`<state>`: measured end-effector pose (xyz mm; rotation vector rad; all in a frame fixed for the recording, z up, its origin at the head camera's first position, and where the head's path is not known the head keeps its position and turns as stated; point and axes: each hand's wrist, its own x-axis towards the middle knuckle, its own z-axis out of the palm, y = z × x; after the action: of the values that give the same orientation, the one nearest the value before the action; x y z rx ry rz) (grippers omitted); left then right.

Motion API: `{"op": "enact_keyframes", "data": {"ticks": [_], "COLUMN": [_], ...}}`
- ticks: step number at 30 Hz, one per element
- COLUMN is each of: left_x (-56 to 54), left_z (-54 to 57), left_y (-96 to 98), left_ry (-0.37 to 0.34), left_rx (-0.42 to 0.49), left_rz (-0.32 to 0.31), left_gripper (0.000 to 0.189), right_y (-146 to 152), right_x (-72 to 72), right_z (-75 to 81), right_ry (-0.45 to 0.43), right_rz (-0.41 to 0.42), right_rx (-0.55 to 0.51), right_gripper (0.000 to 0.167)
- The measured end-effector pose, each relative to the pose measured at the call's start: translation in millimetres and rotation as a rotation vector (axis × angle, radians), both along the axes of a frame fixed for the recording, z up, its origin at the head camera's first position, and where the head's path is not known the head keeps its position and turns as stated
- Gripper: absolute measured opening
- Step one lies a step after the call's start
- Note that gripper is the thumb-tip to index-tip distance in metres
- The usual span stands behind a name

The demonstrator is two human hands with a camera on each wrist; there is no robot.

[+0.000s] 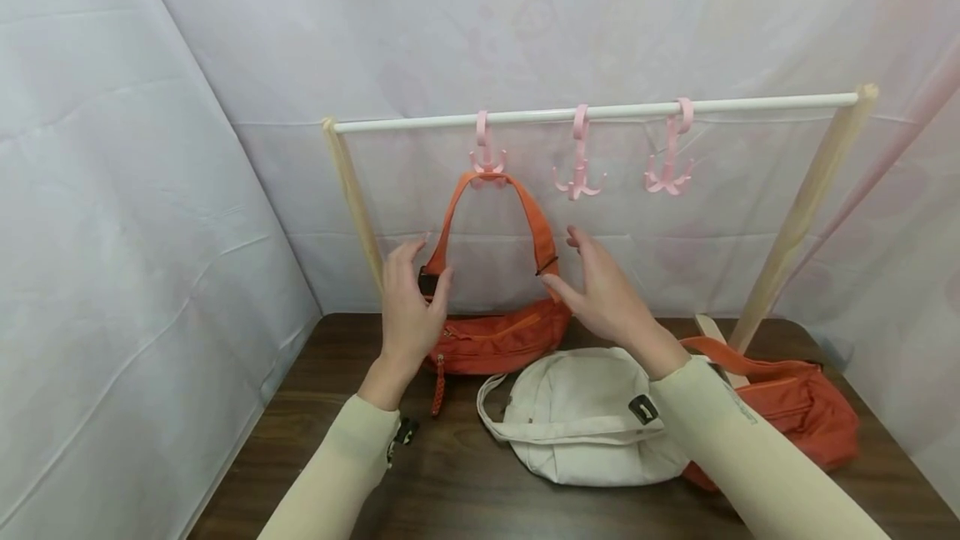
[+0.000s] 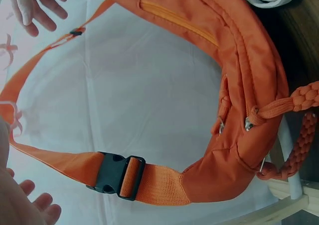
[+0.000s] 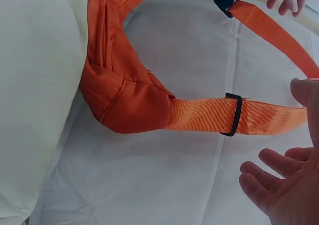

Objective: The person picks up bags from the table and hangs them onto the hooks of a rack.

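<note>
An orange waist bag (image 1: 498, 340) hangs by its looped strap (image 1: 536, 219) from the leftmost pink hook (image 1: 487, 158). Its black buckle (image 2: 115, 175) and braided zip pulls (image 2: 304, 96) show in the left wrist view. My left hand (image 1: 408, 298) is beside the buckle side of the strap, fingers spread and gripping nothing. On the other side my right hand (image 1: 607, 294) is held with its fingers apart near the strap's black slider (image 3: 233, 114). In the right wrist view a gap shows between the right fingers (image 3: 266, 177) and the strap.
A white rail (image 1: 630, 111) on wooden posts bears two more pink hooks, a middle one (image 1: 579, 165) and a right one (image 1: 670, 161). A cream bag (image 1: 585, 415) lies on the dark wooden table (image 1: 300, 448), with another orange bag (image 1: 795, 415) to its right. Pale curtains (image 1: 150, 232) surround it.
</note>
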<state>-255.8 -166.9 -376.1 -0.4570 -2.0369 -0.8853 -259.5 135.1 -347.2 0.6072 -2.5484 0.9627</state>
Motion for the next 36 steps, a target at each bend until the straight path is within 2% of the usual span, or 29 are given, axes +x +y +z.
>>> {"op": "enact_keyframes", "data": {"ticks": [7, 12, 15, 23, 31, 36], "left_x": [9.7, 16.9, 21.9, 34.9, 46.7, 51.3], "left_z": [-5.2, -14.6, -20.6, -44.9, -69.3, -80.1], "left_y": [6.8, 11.9, 16.1, 32.2, 46.0, 52.9], "left_ry": [0.064, 0.096, 0.09, -0.043, -0.165, -0.243], "left_rx": [-0.027, -0.042, -0.071, -0.189, -0.305, -0.358], "left_rz": [-0.041, -0.088, -0.133, -0.241, -0.339, -0.385], "left_gripper": [0.051, 0.047, 0.045, 0.039, 0.037, 0.035], "right_y": [6.1, 11.4, 15.4, 28.9, 40.9, 47.6], "right_x": [14.6, 25.3, 31.9, 52.5, 70.4, 78.5], "right_z": [-5.3, -9.8, -13.3, -26.2, -41.2, -51.1], "right_ry": [0.042, 0.05, 0.04, -0.027, -0.054, -0.08], "right_rz": [0.006, 0.02, 0.031, 0.041, 0.073, 0.078], "right_rx": [0.022, 0.071, 0.113, 0.197, 0.268, 0.309], "right_gripper": [0.085, 0.082, 0.081, 0.073, 0.071, 0.069]}}
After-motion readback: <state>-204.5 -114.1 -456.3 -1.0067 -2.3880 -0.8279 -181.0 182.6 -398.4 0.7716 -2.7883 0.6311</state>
